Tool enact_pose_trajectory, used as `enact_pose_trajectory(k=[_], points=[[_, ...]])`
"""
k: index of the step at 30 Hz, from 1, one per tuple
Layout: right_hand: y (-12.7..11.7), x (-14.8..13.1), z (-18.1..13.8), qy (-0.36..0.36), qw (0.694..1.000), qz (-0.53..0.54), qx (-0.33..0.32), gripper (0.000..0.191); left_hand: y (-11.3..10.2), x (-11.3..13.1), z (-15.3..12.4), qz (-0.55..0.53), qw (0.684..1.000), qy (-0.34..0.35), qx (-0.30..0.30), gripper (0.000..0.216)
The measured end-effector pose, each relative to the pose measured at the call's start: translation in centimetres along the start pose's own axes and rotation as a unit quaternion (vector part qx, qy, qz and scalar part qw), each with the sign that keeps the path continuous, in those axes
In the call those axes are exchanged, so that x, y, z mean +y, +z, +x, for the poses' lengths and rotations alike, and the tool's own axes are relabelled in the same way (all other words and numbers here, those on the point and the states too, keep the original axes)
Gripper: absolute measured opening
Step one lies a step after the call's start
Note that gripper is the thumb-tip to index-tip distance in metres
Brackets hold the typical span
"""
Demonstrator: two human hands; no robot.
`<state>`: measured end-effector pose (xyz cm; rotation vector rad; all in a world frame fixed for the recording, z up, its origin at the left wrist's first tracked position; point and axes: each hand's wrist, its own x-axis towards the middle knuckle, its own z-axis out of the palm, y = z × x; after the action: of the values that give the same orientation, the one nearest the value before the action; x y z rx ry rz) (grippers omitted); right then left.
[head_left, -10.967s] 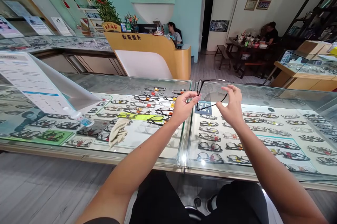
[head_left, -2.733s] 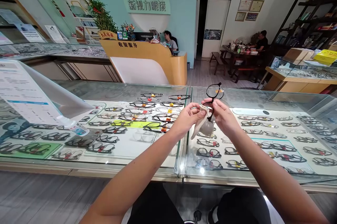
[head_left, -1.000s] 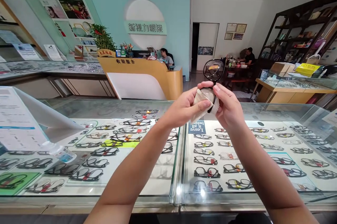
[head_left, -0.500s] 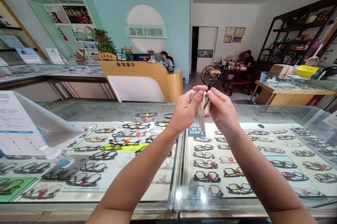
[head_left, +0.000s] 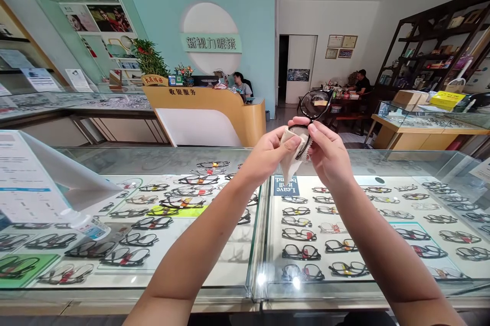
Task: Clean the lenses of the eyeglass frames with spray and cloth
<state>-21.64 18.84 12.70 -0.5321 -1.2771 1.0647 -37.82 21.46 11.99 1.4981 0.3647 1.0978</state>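
Note:
Black-framed eyeglasses point(head_left: 315, 105) are held up above the glass display case, tilted so that one lens stands high and the other low. My left hand point(head_left: 272, 150) pinches a cream cleaning cloth point(head_left: 291, 167) around the lower lens, thumb in front and fingers behind. With thumb and fingertips, my right hand point(head_left: 329, 151) grips the frame near the bridge. A small orange-yellow label shows through the upper lens. The cloth hangs below my left thumb and partly hides the lower rim.
Beneath my arms, the glass display case point(head_left: 229, 295) holds rows of eyeglasses. A white bottle point(head_left: 90, 226) and a folded sign point(head_left: 28, 178) stand on its left. Beyond are a reception counter point(head_left: 199, 106) with a seated person point(head_left: 242, 85), and another person point(head_left: 361, 82) farther back.
The eyeglasses have moved slightly right and turned, showing more of the lower rim. My left thumb and the cloth have shifted over the lower lens.

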Motion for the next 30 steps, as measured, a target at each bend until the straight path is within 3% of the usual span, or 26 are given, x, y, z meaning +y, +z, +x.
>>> enact_pose_trajectory(k=[7,30], points=[[-0.1,0.4,0.2,-0.014,1.000,-0.019,0.003,0.032,0.2,-0.9,0.3,-0.014,0.999,-0.001,0.030,0.046],[0.0,0.8,0.4,-0.023,0.999,-0.030,0.001,0.031,1.8,-0.5,0.3,-0.025,0.997,0.032,0.060,0.049]])
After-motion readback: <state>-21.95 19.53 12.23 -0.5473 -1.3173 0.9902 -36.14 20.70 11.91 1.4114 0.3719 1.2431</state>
